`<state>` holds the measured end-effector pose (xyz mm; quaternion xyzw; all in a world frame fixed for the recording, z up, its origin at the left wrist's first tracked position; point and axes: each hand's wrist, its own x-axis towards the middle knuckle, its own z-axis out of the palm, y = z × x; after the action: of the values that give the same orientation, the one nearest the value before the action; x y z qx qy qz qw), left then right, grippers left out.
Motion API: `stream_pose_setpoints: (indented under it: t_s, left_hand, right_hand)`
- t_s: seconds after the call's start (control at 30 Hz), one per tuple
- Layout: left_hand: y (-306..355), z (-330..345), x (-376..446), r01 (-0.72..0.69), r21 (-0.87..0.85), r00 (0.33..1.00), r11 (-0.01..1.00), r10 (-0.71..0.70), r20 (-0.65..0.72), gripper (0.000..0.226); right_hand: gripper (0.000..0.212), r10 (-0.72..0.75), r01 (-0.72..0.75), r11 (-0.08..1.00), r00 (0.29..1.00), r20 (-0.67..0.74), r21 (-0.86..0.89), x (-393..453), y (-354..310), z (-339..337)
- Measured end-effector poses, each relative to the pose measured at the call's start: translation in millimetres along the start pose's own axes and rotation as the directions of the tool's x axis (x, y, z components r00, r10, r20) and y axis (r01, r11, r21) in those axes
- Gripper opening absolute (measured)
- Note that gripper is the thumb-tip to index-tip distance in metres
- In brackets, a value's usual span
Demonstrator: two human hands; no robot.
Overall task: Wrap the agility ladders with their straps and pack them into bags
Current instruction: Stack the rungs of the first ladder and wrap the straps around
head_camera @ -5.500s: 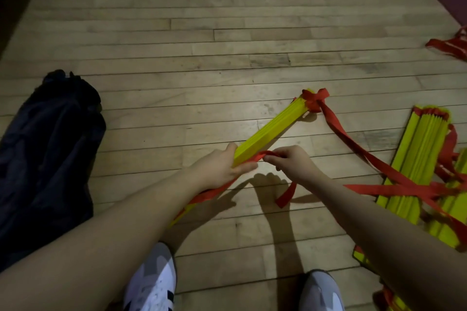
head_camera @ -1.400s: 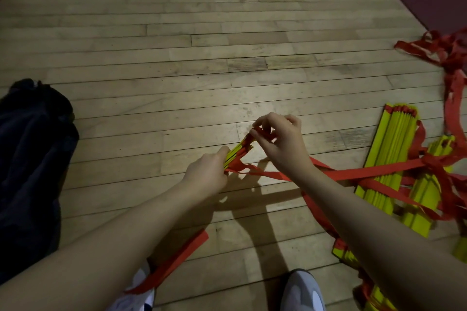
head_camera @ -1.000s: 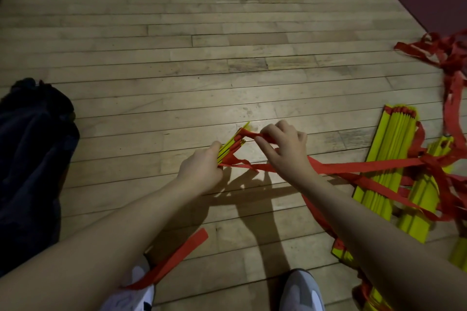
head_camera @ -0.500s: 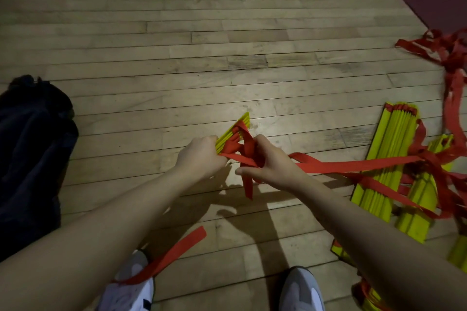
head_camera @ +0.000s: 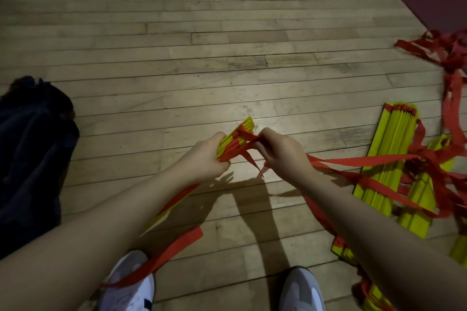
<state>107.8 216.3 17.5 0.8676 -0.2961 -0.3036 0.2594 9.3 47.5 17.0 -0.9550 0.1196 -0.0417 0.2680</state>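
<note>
- I see the yellow ladder bundle (head_camera: 233, 140) held above the wooden floor (head_camera: 202, 58), its far end pointing away from me.
- My left hand (head_camera: 206, 156) grips the bundle, fingers curled round it.
- My right hand (head_camera: 280, 150) pinches the red strap (head_camera: 242, 145) just beside the bundle's far end, where the strap crosses the yellow slats.
- The strap runs right from that hand to more ladder bundles (head_camera: 386, 159) lying on the floor under tangled red webbing.
- Another strap length (head_camera: 174, 250) trails down over my left shoe (head_camera: 129, 285).
- A dark bag (head_camera: 30, 154) lies on the floor to my left, well apart from the bundle.
</note>
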Motion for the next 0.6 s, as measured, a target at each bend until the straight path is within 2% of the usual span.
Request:
stream_pose_setpoints:
  t_s: [0.07,0.17,0.27,0.3,0.37,0.43,0.53,0.6]
  left_hand:
    - [5.1,0.1,-2.1,0.009,-0.041,0.999,0.999,-0.01,-0.037,0.034]
    - [5.8,2.4,-1.8,0.028,0.024,0.995,0.999,-0.025,-0.1,0.038]
    - [6.2,1.3,-3.0,0.024,0.033,0.995,0.999,-0.02,-0.096,0.038]
    - [6.6,0.3,-3.6,0.018,0.01,0.996,1.0,-0.017,-0.083,0.035]
    - [9.6,-1.9,-6.4,0.005,-0.026,0.998,1.0,-0.007,-0.057,0.03]
    - [11.1,-0.7,-8.7,0.0,-0.005,0.997,1.0,0.0,-0.081,0.033]
    - [10.5,1.4,-11.0,0.002,0.084,0.99,0.996,0.01,-0.139,0.037]
    - [10.6,1.3,-12.9,-0.001,0.069,0.989,0.998,0.011,-0.15,0.038]
  right_hand:
    - [0.033,0.091,-0.091,0.996,0.995,-0.03,0.011,0.7,-2.0,-0.1]
    - [0.039,0.168,-0.167,0.984,0.986,-0.006,0.059,1.6,-4.6,-1.1]
    - [0.024,0.236,-0.24,0.912,0.97,0.054,0.332,0.5,-8.3,-3.2]
    - [0.017,0.241,-0.248,0.878,0.968,0.069,0.41,-0.6,-9.0,-3.4]
    - [0.01,0.193,-0.197,0.873,0.98,0.055,0.446,-2.1,-9.4,-3.1]
    - [0.012,0.166,-0.168,0.881,0.985,0.044,0.441,-2.8,-10.8,-0.9]
    - [0.019,0.192,-0.19,0.836,0.98,0.049,0.515,-2.1,-15.5,1.8]
    - [0.015,0.207,-0.199,0.814,0.977,0.048,0.545,-2.4,-17.2,0.5]
